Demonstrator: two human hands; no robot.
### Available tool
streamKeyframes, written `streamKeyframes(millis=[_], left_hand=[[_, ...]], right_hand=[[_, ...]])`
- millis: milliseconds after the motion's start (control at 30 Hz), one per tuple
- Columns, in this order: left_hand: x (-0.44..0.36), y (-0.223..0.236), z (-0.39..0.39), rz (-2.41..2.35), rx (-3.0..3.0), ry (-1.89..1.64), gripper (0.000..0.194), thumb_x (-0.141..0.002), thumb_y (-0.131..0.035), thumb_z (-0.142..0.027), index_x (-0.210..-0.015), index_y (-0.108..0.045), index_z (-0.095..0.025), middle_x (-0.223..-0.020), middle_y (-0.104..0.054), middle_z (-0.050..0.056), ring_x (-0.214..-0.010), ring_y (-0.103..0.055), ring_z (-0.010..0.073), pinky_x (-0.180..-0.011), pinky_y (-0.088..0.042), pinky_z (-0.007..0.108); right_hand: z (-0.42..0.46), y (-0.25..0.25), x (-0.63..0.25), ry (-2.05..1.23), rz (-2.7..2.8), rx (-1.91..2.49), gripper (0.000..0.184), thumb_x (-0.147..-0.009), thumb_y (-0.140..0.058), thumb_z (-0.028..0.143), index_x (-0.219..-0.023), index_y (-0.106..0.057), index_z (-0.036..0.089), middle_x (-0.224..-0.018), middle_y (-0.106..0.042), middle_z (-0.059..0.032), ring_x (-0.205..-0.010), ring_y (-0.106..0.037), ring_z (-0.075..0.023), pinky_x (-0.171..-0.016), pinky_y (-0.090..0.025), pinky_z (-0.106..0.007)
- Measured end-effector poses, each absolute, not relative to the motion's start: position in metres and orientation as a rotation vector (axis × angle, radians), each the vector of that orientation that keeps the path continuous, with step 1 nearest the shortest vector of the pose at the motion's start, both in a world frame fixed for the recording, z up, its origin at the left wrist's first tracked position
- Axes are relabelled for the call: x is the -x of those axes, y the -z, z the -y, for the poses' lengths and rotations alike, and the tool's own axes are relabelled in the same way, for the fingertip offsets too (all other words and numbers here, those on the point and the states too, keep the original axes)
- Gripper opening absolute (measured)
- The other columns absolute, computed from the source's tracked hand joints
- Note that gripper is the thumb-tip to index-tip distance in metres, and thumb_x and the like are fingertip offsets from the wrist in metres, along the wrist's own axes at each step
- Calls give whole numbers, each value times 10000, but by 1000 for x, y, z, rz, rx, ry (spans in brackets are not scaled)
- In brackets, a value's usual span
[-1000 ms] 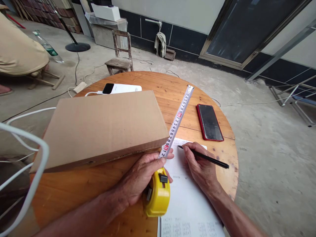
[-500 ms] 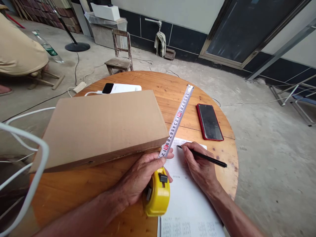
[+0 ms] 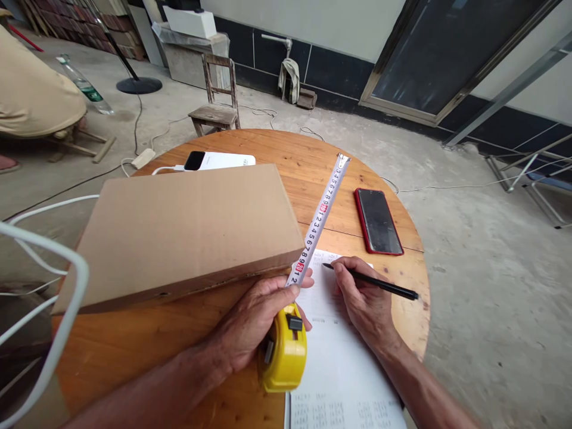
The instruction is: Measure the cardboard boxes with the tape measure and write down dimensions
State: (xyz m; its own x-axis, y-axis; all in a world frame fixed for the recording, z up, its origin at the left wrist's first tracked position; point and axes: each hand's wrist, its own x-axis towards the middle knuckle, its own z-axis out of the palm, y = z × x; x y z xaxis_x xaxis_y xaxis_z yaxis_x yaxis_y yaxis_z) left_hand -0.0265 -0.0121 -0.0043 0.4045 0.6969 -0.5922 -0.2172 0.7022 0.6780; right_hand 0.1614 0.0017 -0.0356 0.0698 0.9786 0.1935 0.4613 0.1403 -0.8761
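My left hand (image 3: 263, 316) is closed on a yellow tape measure (image 3: 286, 357), thumb pressing the blade near its mouth. The extended white blade (image 3: 319, 214) slants away over the table, passing the right corner of a brown cardboard box (image 3: 187, 232). In my right hand (image 3: 364, 298) a black pen (image 3: 379, 283) is gripped, its tip on or just above the paper. Under both hands lies an open notebook (image 3: 322, 357) with handwritten figures at its top and bottom. Part of the notebook is hidden by my hands and the tape measure.
A round wooden table (image 3: 250, 140) carries everything. At its right lies a phone in a red case (image 3: 379, 221); behind the box is a white power bank (image 3: 227, 159). White tubing (image 3: 75, 280) loops at left. Beyond stand a small wooden chair (image 3: 218, 110) and a seated person (image 3: 36, 83).
The pen has tilted slightly in my right hand, its rear end shifting a little right and up. My left hand and the tape measure stay nearly still.
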Motion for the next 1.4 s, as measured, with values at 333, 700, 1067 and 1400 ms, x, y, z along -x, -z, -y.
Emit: streamKeyframes(millis=[333, 700, 1067, 1400], left_hand=[[27, 4, 12, -999, -557, -612, 482, -834, -553, -349, -1264, -541, -133, -612, -689, 50, -513, -502, 102, -498, -375, 188], [27, 5, 12, -998, -568, -615, 466, -834, -553, -344, -1248, -555, -131, -649, -702, 57, -526, -508, 103, -505, -380, 188], [28, 4, 15, -997, -562, -604, 468, -833, -547, -355, -1245, -555, -134, -662, -701, 61, -539, -510, 115, -510, -380, 200], [26, 0, 12, -989, -596, -629, 463, -819, -569, -350, -1211, -569, -102, -631, -678, 48, -534, -514, 112, -516, -380, 201]], right_hand=[[-4, 35, -160, -643, 1651, 1459, 123, -872, -537, 246, -787, -610, 196, -641, -555, 20, -535, -462, -101, -504, -385, -223], [-2, 33, -161, -644, 1660, 1474, 130, -871, -531, 250, -782, -607, 192, -642, -565, 13, -541, -478, -107, -495, -389, -223], [-1, 32, -164, -767, 1379, 1425, 149, -878, -551, 318, -812, -604, 195, -538, -516, 43, -457, -452, -96, -430, -357, -214], [-12, 29, -166, -820, 1345, 1342, 197, -859, -593, 313, -1011, -623, 191, -729, -637, -18, -613, -589, -141, -582, -490, -277]])
